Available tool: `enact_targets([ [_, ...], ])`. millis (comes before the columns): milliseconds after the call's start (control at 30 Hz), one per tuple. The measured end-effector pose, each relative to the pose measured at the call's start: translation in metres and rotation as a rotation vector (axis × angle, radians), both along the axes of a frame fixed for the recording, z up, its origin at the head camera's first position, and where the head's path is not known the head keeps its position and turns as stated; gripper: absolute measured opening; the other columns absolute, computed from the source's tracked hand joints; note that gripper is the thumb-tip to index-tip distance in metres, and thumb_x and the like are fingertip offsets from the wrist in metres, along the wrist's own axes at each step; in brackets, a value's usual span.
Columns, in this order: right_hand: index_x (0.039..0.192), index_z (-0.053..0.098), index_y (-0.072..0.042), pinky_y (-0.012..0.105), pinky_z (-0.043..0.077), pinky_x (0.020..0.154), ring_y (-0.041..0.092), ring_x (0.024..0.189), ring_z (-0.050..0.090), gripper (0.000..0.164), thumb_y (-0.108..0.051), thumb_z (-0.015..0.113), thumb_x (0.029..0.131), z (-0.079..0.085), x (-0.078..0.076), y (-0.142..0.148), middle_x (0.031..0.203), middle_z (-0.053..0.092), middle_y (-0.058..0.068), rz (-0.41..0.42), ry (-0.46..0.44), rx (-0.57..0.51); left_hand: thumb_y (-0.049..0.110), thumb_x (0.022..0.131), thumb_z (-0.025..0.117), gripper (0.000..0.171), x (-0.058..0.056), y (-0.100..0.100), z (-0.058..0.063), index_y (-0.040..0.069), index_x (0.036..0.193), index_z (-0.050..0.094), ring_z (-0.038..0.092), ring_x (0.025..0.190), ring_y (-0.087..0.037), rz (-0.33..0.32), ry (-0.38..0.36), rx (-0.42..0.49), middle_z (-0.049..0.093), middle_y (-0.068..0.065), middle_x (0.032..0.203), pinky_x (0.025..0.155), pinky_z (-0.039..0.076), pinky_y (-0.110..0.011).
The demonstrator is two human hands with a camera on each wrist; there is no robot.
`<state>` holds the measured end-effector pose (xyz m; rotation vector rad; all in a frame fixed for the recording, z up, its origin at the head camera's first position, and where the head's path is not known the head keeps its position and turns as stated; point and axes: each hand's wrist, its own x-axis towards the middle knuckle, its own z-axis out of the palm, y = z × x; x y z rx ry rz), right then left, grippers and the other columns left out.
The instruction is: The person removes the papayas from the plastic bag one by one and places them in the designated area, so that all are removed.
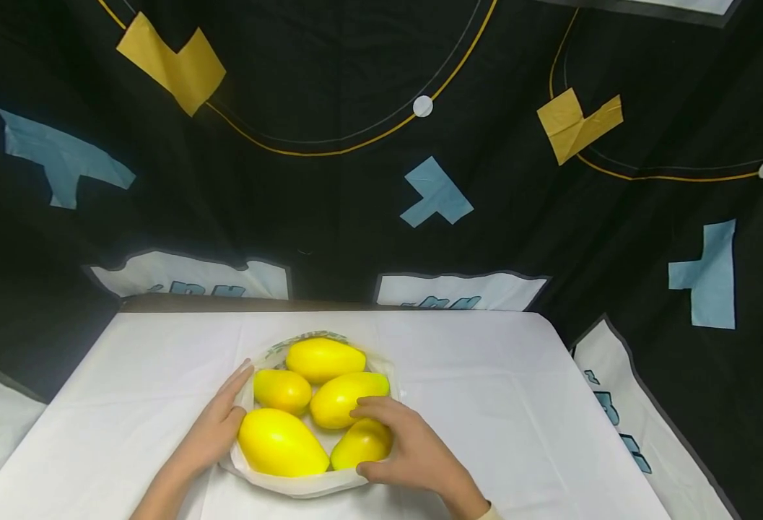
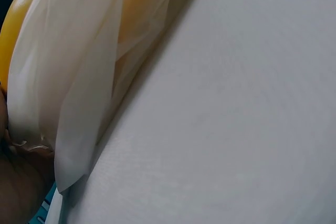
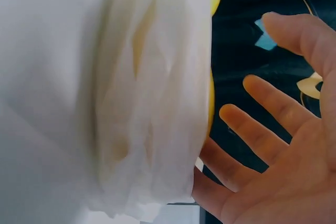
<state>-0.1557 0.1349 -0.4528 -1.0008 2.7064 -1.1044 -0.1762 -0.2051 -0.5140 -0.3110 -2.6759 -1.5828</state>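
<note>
Several yellow mangoes sit in a thin whitish plastic bag [image 1: 303, 485], its mouth spread wide on the white table. My left hand [image 1: 215, 426] lies along the bag's left rim, fingers extended, thumb beside the large front-left mango [image 1: 282, 442]. The left wrist view catches part of that hand [image 2: 21, 182] at the bag's side. At the right rim, my right hand [image 1: 410, 449] arches over the front-right mango [image 1: 363, 443], fingers spread and bent slightly. In the right wrist view, that hand's thumb and upper fingers [image 3: 281, 106] stand apart, while the lower ones reach the bag's edge.
White cloth covers the table [image 1: 485, 390] around the bag. Behind it hangs a black curtain [image 1: 329, 217] with yellow and blue patches and curved yellow lines. More mangoes, such as the back one [image 1: 325, 360], lie toward the bag's far side.
</note>
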Motion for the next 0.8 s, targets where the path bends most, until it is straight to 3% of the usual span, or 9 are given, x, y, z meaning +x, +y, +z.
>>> enact_targets([
  [133,0.125,0.065,-0.029,0.045,0.041,0.107,0.013,0.13,0.045,0.055,-0.024,0.077,0.072,-0.005,0.0,-0.001,0.138,0.053,-0.009,0.034,0.028,0.039,-0.006,0.093,0.039,0.067,0.0,-0.001,-0.001,0.005,0.155,0.019,0.006,0.146,-0.04,0.003,0.0,0.002,0.008,-0.014,0.162,0.114,0.01,-0.065],
  [367,0.125,0.065,-0.034,0.046,0.042,0.106,0.014,0.133,0.041,0.055,-0.015,0.07,0.074,-0.007,-0.005,-0.002,0.144,0.046,-0.01,0.066,-0.013,0.117,-0.006,0.093,0.039,0.067,-0.001,0.0,-0.001,0.005,0.156,0.018,0.005,0.146,-0.04,0.001,0.001,0.017,0.007,-0.015,0.162,0.113,0.009,-0.065],
  [533,0.126,0.063,-0.037,0.039,0.044,0.103,0.009,0.124,0.044,0.057,-0.009,0.068,0.077,-0.008,-0.009,-0.002,0.137,0.05,-0.016,0.124,0.029,0.191,-0.006,0.093,0.039,0.067,-0.001,0.0,0.0,0.005,0.156,0.017,0.005,0.146,-0.041,0.004,0.002,0.008,0.007,-0.016,0.162,0.114,0.009,-0.065],
  [800,0.131,0.058,-0.038,0.033,0.044,0.103,0.008,0.123,0.043,0.054,-0.016,0.069,0.084,-0.014,-0.011,0.0,0.138,0.05,-0.014,0.246,0.084,0.269,-0.005,0.093,0.04,0.067,0.0,0.0,0.001,0.003,0.155,0.016,0.005,0.146,-0.042,0.005,-0.002,0.007,0.007,-0.018,0.161,0.113,0.009,-0.065],
])
